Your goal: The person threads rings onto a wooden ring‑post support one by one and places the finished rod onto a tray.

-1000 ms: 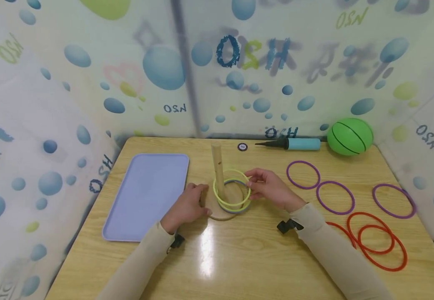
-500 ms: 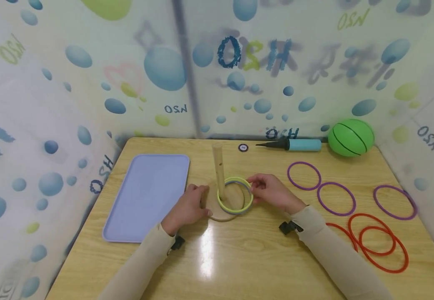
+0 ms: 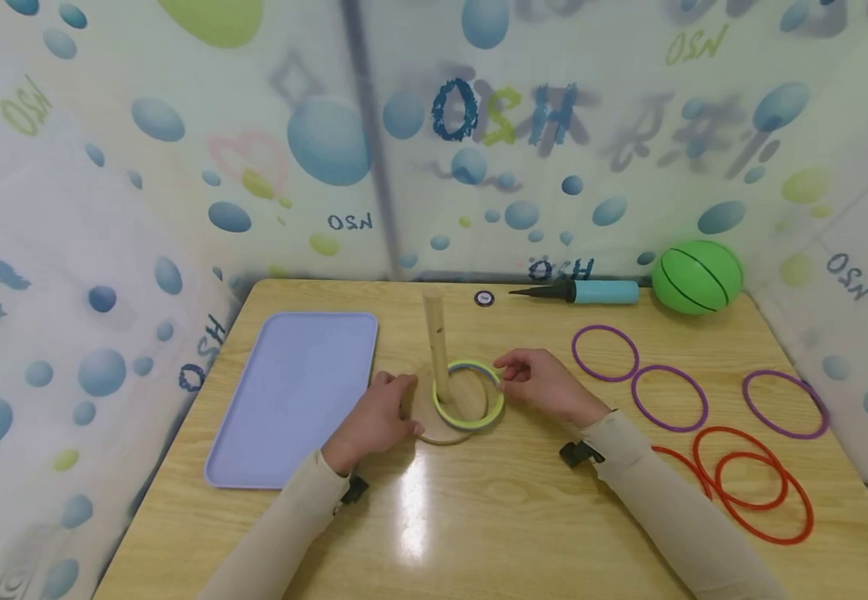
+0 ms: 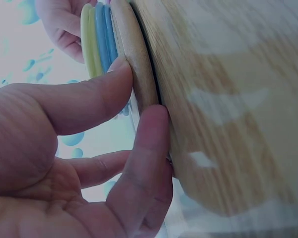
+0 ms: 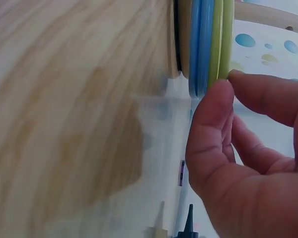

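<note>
A wooden peg stand, with an upright post (image 3: 436,346) on a round base (image 3: 434,428), stands mid-table. My left hand (image 3: 379,414) holds the base's left edge, thumb on its upper rim and a fingertip low at its side in the left wrist view. Yellow rings (image 5: 226,39) are stacked on blue rings (image 5: 204,49) over the base, with the post inside the stack. At the stack's right edge, my right hand (image 3: 546,385) pinches the yellow rim between thumb and index finger. From the head, yellow hides most of the blue.
Left of the stand lies a lavender tray (image 3: 294,400). Purple rings (image 3: 604,381) and red rings (image 3: 767,540) lie at the right. Along the back are a small round disc (image 3: 484,298), a blue hand pump (image 3: 606,292) and a green ball (image 3: 698,277).
The upper yellow ring, tilted and raised a second ago, has come down flat onto the stack. My right hand lowered with it; my left hand stayed at the base.
</note>
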Demonstrator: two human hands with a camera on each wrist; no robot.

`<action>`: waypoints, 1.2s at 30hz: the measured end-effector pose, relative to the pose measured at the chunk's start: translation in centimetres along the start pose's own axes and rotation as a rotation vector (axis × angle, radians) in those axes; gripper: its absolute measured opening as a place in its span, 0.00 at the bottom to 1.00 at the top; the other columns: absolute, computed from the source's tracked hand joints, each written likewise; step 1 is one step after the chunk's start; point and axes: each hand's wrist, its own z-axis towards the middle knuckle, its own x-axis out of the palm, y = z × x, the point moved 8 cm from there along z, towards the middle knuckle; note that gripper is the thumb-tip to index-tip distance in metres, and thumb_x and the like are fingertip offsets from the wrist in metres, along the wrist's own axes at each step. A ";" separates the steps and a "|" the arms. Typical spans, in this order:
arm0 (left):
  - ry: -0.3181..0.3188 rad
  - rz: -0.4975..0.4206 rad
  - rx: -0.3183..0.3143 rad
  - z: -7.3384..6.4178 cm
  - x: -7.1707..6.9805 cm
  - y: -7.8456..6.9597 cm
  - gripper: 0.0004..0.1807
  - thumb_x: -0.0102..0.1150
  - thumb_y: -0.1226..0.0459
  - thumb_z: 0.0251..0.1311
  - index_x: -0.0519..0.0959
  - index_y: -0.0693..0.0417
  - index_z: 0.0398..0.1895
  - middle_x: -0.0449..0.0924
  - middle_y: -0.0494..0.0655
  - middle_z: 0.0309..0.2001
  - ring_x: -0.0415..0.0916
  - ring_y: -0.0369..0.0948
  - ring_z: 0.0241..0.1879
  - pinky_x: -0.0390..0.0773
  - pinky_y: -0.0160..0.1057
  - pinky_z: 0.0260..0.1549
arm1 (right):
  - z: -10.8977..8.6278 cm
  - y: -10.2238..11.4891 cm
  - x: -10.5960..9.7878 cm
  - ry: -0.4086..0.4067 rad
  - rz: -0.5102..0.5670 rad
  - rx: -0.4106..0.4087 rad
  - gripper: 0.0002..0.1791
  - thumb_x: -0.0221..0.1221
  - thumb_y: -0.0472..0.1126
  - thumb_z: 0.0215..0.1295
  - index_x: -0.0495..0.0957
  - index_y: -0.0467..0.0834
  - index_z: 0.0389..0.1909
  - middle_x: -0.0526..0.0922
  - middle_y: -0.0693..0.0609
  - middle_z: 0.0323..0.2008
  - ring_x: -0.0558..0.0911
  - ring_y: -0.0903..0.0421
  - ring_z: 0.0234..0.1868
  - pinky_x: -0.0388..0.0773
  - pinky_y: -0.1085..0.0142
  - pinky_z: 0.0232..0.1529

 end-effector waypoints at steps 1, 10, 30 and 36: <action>-0.001 0.001 0.001 0.0 0.0 0.0 0.45 0.81 0.62 0.53 0.71 0.64 0.74 0.75 0.65 0.58 0.77 0.53 0.51 0.79 0.56 0.57 | -0.1 0.1 -0.2 -0.005 -0.010 -0.010 0.19 0.68 0.37 0.70 0.82 0.38 0.59 0.84 0.45 0.44 0.81 0.53 0.43 0.82 0.65 0.44; 0.006 0.013 -0.002 0.0 0.1 0.0 0.45 0.81 0.62 0.54 0.71 0.65 0.74 0.75 0.65 0.59 0.77 0.54 0.52 0.79 0.56 0.57 | -1.5 1.0 -2.4 -0.023 -0.018 -0.004 0.21 0.68 0.40 0.71 0.81 0.39 0.61 0.85 0.46 0.44 0.83 0.52 0.43 0.81 0.65 0.44; 0.018 0.018 -0.011 0.1 0.2 0.3 0.46 0.81 0.63 0.54 0.70 0.65 0.75 0.74 0.66 0.59 0.76 0.54 0.52 0.79 0.56 0.58 | -7.9 -1.1 -13.2 -0.266 -0.068 -0.049 0.21 0.60 0.49 0.80 0.79 0.40 0.63 0.84 0.39 0.52 0.85 0.56 0.45 0.86 0.65 0.44; 0.018 0.012 -0.009 0.2 0.2 0.1 0.46 0.81 0.63 0.54 0.70 0.65 0.75 0.74 0.65 0.59 0.76 0.53 0.52 0.79 0.57 0.58 | -6.8 -4.0 -16.0 -0.361 -0.095 -0.034 0.22 0.58 0.50 0.80 0.78 0.41 0.65 0.83 0.42 0.51 0.85 0.51 0.43 0.86 0.63 0.41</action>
